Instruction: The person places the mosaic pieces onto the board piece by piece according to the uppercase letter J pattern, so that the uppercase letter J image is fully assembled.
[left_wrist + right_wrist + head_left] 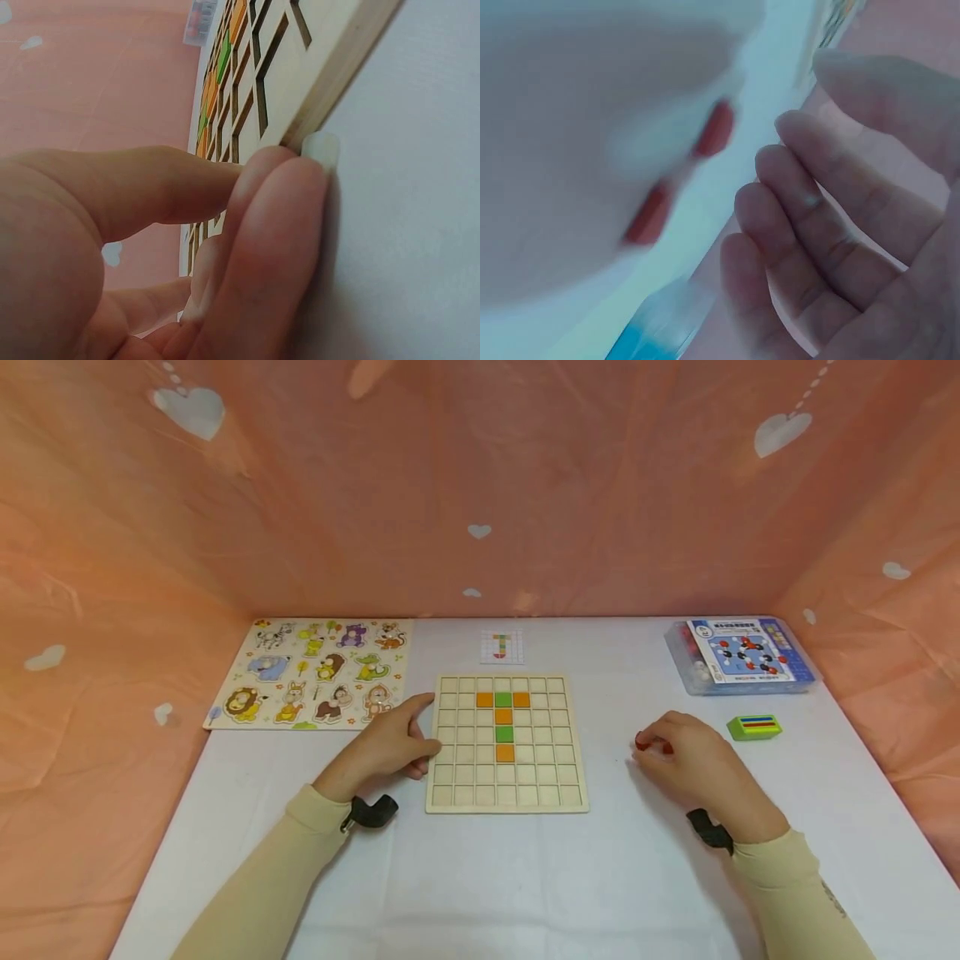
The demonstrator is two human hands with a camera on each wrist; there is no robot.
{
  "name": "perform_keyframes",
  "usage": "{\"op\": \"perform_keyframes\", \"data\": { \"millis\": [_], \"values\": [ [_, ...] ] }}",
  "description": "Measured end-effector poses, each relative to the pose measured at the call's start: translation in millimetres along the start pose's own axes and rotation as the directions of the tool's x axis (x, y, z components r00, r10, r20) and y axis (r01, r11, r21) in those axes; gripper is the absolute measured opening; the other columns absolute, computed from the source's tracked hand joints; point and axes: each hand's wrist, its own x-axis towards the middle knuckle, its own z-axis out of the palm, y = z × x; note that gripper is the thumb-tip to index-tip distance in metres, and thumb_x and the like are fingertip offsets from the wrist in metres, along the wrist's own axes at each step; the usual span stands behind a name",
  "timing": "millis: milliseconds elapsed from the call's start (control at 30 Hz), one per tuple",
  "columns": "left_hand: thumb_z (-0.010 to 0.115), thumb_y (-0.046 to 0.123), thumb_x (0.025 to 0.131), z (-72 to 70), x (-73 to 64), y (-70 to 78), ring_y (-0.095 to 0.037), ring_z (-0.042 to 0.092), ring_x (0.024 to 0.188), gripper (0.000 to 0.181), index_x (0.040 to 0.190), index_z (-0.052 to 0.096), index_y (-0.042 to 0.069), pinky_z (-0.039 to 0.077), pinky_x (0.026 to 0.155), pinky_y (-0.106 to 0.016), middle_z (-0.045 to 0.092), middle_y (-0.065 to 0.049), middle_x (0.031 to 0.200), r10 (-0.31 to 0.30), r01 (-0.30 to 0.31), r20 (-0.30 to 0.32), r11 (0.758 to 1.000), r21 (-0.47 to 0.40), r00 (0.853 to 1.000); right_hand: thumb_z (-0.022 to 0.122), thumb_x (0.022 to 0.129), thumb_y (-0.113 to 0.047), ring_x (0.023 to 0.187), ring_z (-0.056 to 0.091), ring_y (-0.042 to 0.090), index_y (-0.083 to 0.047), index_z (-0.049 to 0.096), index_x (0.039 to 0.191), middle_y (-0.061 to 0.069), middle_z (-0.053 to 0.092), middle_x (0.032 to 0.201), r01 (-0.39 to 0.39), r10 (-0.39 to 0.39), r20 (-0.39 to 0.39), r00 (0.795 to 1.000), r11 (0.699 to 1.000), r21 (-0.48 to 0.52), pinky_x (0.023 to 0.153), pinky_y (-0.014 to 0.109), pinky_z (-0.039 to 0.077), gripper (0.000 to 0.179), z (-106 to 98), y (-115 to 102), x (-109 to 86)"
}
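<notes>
A square wooden grid board [465,799] lies flat in the head view. Several orange and green tiles [505,734] sit in its cells, forming a T. My left hand [386,743] holds the board's left edge, thumb on top and fingertips against the side. Over on the right, my right hand [690,760] hovers just above two red pieces [649,216] on the white tabletop. Its thumb and fingers stand apart in the right wrist view, with nothing between them. The pieces' exact shape is blurred there and partly hidden by the hand in the head view.
Behind the board lies a small pattern card [512,658]. An animal puzzle board [307,693] is at back left. A clear plastic box with a molecule picture [742,653] stands at back right, with a small green box [753,727] in front of it. Pink curtains [480,485] enclose the table.
</notes>
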Motion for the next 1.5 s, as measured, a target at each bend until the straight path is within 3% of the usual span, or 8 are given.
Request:
{"op": "perform_keyframes", "data": {
  "millis": [267, 533, 767, 1100, 1500],
  "values": [
    [0.075, 0.013, 0.097, -0.5, 1.2, 4.4, -0.020, 0.075, 0.068, 0.090, 0.173, 0.026, 0.018, 0.068, 0.067, -0.034, 0.068, -0.013, 0.088, -0.022, 0.022, -0.007, 0.999, 0.023, 1.000, 0.080, 0.095, -0.024, 0.103, 0.070, 0.033, -0.010, 0.081, 0.103, 0.009, 0.074, 0.107, -0.050, 0.050, 0.005, 0.999, 0.998, -0.032, 0.092, 0.060, 0.059, 0.017, -10, 29, -24.5],
    [0.075, 0.013, 0.098, 0.8, 0.1, 0.7, -0.019, 0.074, 0.066, 0.089, 0.172, 0.026, 0.016, 0.068, 0.066, -0.034, 0.068, -0.013, 0.086, -0.005, 0.005, -0.005, 0.999, 0.032, 1.000, 0.080, 0.096, -0.028, 0.104, 0.070, 0.038, -0.005, 0.082, 0.107, 0.015, 0.075, 0.110, -0.134, 0.136, 0.027, 0.990, 0.990, -0.041, 0.093, 0.064, 0.058, 0.026, -4, 39, -30.9],
    [0.075, 0.013, 0.097, 0.2, -0.2, 1.5, -0.020, 0.074, 0.066, 0.090, 0.173, 0.026, 0.016, 0.069, 0.066, -0.035, 0.068, -0.013, 0.086, -0.005, 0.005, -0.009, 1.000, 0.024, 1.000, 0.079, 0.096, -0.025, 0.102, 0.069, 0.040, -0.001, 0.081, 0.106, 0.018, 0.074, 0.108, -0.113, 0.114, 0.014, 0.993, 0.993, -0.036, 0.090, 0.064, 0.058, 0.026, -5, 41, -15.5],
    [0.075, 0.013, 0.097, 0.7, 0.9, 1.5, -0.020, 0.074, 0.066, 0.090, 0.173, 0.026, 0.017, 0.069, 0.066, -0.035, 0.068, -0.013, 0.086, -0.010, 0.010, -0.008, 1.000, 0.024, 1.000, 0.078, 0.095, -0.022, 0.094, 0.068, 0.033, -0.002, 0.081, 0.101, 0.014, 0.074, 0.099, -0.058, 0.059, 0.018, 0.998, 0.996, -0.061, 0.087, 0.056, 0.059, 0.021, -4, 39, 13.5],
    [0.075, 0.011, 0.096, 1.1, 0.4, -1.2, -0.018, 0.073, 0.066, 0.090, 0.172, 0.027, 0.015, 0.069, 0.066, -0.035, 0.067, -0.012, 0.086, 0.000, 0.000, -0.004, 1.000, -0.014, 1.000, 0.076, 0.096, -0.021, 0.095, 0.064, 0.032, -0.005, 0.081, 0.104, 0.015, 0.073, 0.106, -0.093, 0.097, 0.062, 0.993, 0.993, -0.066, 0.084, 0.053, 0.059, 0.018, -4, 27, 28.0]
  ]
}}
